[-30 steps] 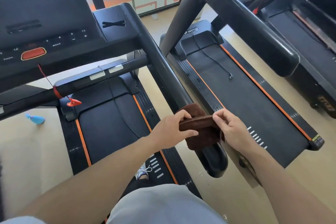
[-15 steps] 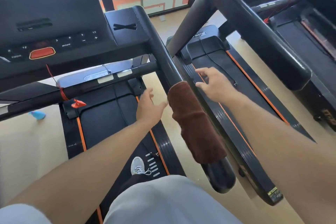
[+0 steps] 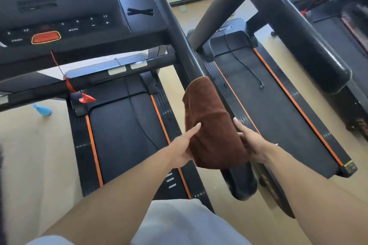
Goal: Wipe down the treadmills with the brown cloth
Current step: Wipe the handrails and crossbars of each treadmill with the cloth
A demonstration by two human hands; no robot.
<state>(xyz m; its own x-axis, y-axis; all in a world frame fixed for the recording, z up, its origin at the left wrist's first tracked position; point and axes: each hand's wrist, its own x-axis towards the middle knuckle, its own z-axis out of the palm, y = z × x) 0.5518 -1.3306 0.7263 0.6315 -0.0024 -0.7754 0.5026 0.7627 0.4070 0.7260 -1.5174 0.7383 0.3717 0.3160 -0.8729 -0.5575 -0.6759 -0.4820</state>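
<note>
Fingers of left hand noted extended, pressed flat against near-left side of brown terry cloth; thumb hidden, so grasp could not be confirmed. Right hand seen cupped against opposite side, fingers partly tucked under the fold, seemingly grasping it. Cloth found wrapped over black padded handrail of nearer black treadmill, between both palms; judged so held to sleeve the rail for a sliding wipe. Long axis lay along the rail, far end pointed up toward the console, near end just short of the rounded rail tip.
</note>
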